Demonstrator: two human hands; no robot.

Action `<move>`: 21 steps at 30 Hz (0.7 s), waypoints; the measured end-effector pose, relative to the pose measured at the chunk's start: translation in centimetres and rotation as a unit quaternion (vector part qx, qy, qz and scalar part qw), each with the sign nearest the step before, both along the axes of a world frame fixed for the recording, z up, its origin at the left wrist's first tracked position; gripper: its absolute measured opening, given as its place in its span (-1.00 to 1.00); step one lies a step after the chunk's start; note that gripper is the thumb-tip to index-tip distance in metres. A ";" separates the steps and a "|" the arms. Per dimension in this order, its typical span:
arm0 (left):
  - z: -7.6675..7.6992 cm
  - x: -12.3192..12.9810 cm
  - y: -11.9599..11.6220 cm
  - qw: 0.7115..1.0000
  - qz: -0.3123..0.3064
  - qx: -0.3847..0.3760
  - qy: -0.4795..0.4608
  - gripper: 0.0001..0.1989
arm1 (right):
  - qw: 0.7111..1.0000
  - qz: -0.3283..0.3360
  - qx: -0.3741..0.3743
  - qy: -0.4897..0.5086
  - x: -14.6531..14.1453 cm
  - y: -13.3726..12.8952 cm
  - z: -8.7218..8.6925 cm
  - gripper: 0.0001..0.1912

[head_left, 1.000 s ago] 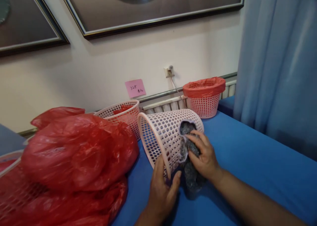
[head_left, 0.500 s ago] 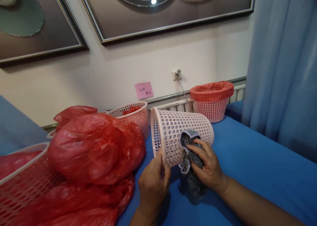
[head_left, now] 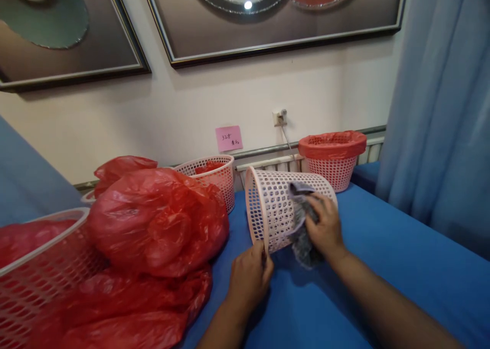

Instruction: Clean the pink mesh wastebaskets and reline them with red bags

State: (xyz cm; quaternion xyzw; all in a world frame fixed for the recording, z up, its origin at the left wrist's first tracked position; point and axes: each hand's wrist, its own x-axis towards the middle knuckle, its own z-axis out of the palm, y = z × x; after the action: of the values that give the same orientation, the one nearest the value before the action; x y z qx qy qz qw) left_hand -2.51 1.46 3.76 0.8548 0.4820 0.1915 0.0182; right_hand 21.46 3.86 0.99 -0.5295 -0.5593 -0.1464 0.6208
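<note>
A pale pink perforated plastic basket (head_left: pixel 279 201) is tipped on its side above the blue-covered surface, its mouth facing left. My left hand (head_left: pixel 250 275) is closed on the lower part of its rim. In my right hand (head_left: pixel 325 224) is a bunched grey cloth (head_left: pixel 304 242) with a lighter edge, pressed to the basket's side wall. The fingers of that hand curl over the cloth, and its lower end hangs down, slightly blurred.
Crumpled red plastic bags (head_left: pixel 156 221) are heaped on the left, beside a large pink basket (head_left: pixel 49 252). Behind stand another pink basket (head_left: pixel 225 183) and one lined with a red bag (head_left: pixel 333 160). A blue curtain (head_left: pixel 440 99) hangs at right; a wall socket (head_left: pixel 280 118) has a cord.
My right hand and the cloth have moved up along the basket's side. The basket sits slightly farther right in view, and my left hand still grips its rim.
</note>
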 end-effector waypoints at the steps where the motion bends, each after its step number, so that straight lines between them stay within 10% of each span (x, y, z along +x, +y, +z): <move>1: 0.1 0.1 0.2 1.000 0.002 -0.013 0.007 -0.86 | 0.997 -0.035 -0.028 0.070 2.0 1.1 -1.0 -0.64; 5: 0.0 0.4 0.5 0.998 0.006 -0.055 0.023 -0.86 | 0.976 -0.105 -0.072 0.177 6.2 3.0 -3.3 -0.58; 14: -0.4 1.0 -0.1 0.993 -0.057 -0.106 0.001 -0.78 | 0.971 0.161 0.068 -0.165 -4.3 -4.4 -0.2 -0.45; 21: -0.2 0.5 0.5 0.992 -0.051 -0.115 0.004 -0.77 | 0.978 -0.092 -0.026 0.184 6.6 2.0 -2.0 -0.62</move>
State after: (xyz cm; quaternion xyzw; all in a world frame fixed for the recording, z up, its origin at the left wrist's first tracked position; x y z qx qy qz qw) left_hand -2.04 1.97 3.56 0.8715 0.4563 0.1303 0.1240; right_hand 28.02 5.88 -0.97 -0.6125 -0.3880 -0.0890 0.6829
